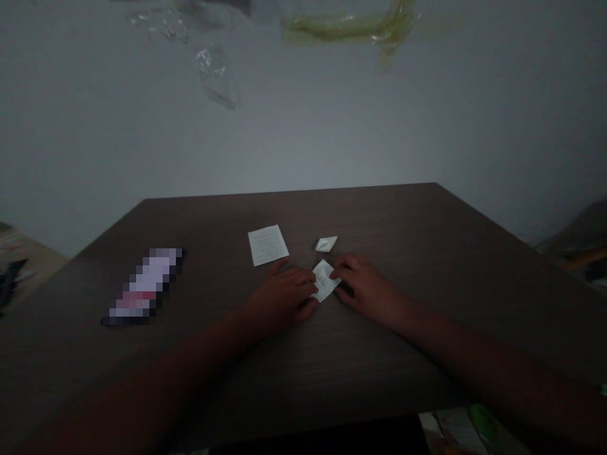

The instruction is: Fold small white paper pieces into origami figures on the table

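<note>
A small piece of printed paper (324, 282), creased and partly folded, lies on the table between my hands. My left hand (284, 296) pinches its left edge with thumb and fingertips. From the other side my right hand (365, 284) has its thumb and fingers closed on the right edge. Just beyond them sits a small folded paper shape (326, 244) with pointed ends. A square of printed paper (268, 245), perhaps several sheets, lies flat past my left fingers. My fingers cover parts of the paper's edges.
A phone (147, 281) with a lit, blurred-out screen lies on the left of the dark wooden table (389, 221). Behind the table rises a pale wall (303, 126) with yellowish tape (341, 28) stuck on it. The room is dim.
</note>
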Motion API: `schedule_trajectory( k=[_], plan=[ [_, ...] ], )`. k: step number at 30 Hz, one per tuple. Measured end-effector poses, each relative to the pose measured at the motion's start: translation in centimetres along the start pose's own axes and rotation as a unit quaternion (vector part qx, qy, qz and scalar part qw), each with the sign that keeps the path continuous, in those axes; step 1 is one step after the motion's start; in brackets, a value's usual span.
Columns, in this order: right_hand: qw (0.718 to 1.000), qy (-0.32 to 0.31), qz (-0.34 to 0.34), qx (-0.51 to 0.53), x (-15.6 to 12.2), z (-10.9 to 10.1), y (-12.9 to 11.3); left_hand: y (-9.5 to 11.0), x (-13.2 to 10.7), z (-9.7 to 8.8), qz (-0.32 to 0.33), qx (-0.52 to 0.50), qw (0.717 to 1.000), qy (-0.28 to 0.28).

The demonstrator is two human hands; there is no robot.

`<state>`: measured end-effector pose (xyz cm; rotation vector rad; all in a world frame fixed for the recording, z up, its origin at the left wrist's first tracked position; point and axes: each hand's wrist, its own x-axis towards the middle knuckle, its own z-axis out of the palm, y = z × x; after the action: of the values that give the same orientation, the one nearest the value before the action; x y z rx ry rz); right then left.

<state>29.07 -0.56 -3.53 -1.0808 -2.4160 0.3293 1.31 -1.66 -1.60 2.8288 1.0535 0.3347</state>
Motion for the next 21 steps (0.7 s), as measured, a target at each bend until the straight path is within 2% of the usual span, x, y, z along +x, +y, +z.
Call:
schedule_trajectory(
  k=[4, 10, 15, 21],
  plan=[
    [0.995, -0.017, -0.049, -0.089, -0.2, -0.6, -0.1, 0.1, 0.0, -0.2, 0.000, -0.003, 1.000, -0.009],
    [0.989, -0.055, -0.120, -0.069, -0.5, -0.8, -1.1, 0.7, 0.2, -0.5, -0.015, -0.010, 0.999, -0.029],
    [0.990, -0.081, -0.090, -0.071, -0.6, -1.0, -2.0, 0.6, 0.1, -1.1, -0.016, -0.018, 0.999, -0.032],
    [0.991, -0.088, -0.078, -0.068, -0.6, -1.3, -1.9, -0.6, -0.4, -1.0, -0.022, -0.016, 1.000, -0.010]
  ],
)
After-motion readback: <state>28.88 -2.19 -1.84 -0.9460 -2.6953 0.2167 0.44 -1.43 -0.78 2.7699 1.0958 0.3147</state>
